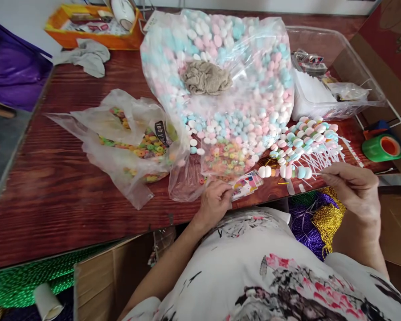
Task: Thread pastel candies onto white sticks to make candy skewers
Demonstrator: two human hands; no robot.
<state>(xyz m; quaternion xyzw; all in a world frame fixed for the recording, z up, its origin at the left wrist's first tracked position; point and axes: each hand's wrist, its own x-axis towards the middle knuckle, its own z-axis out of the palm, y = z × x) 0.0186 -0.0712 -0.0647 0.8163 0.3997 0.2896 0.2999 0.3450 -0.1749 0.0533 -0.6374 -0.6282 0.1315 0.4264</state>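
Note:
My right hand (357, 189) pinches the end of a thin white stick between thumb and fingers. Pink, white, blue and small ring-shaped candies are threaded on it, forming a candy skewer (289, 172) held level above the table's front edge. At the near edge, my left hand (215, 200) has its fingers curled over the left end of a small stack of printed cards (247, 185); its fingertips are partly hidden. Finished-looking candy skewers (304, 138) lie piled behind, their white sticks (324, 154) pointing toward me.
A big clear bag of pastel candies (263, 58) fills the middle, a crumpled cloth (207, 78) on it. Left stands a bag of ring candies (147, 147). Behind are an orange box (87, 41) and a clear tub (341, 38); green tape (376, 149) lies right.

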